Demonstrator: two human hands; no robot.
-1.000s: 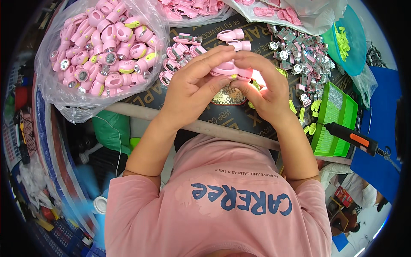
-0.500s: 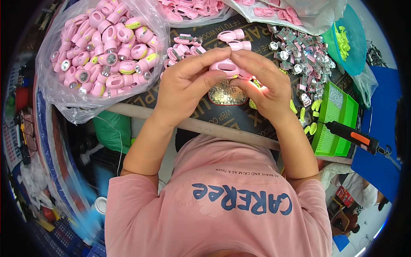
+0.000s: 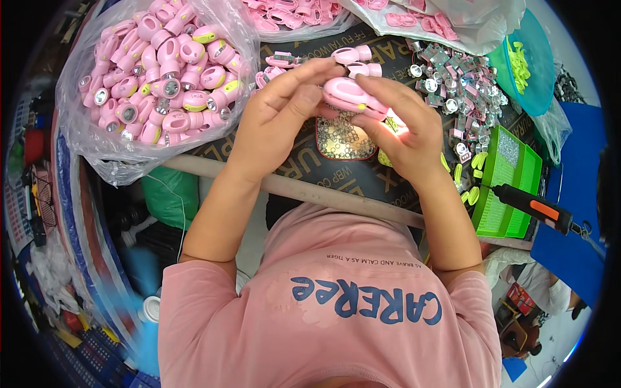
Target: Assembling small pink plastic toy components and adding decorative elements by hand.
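A pink toy flashlight (image 3: 349, 94) with a small yellow-green switch is gripped by my right hand (image 3: 414, 126), the thumb below it and the fingers above. Light glows at its right end, beside my right palm. My left hand (image 3: 275, 123) is at its left end, thumb and fingers apart; a fingertip reaches under that end, and I cannot tell if it touches. Below the flashlight is a shallow tin (image 3: 346, 143) of small metal rings or springs. Two pink flashlight bodies (image 3: 352, 55) lie just beyond my hands.
A clear bag (image 3: 77, 139) of pink flashlights stands left. Silvery lamp assemblies (image 3: 453, 84) pile up at right, near a teal bowl (image 3: 543, 58) of yellow-green pieces. A green tray (image 3: 527, 178) and a black-orange electric screwdriver (image 3: 533, 205) are at the right edge. Pink shells (image 3: 294, 14) fill a bag behind.
The flashlight has turned, showing its rounded side and switch instead of its handle opening. My left thumb and fingers have loosened and moved left from it; my right hand keeps its grip.
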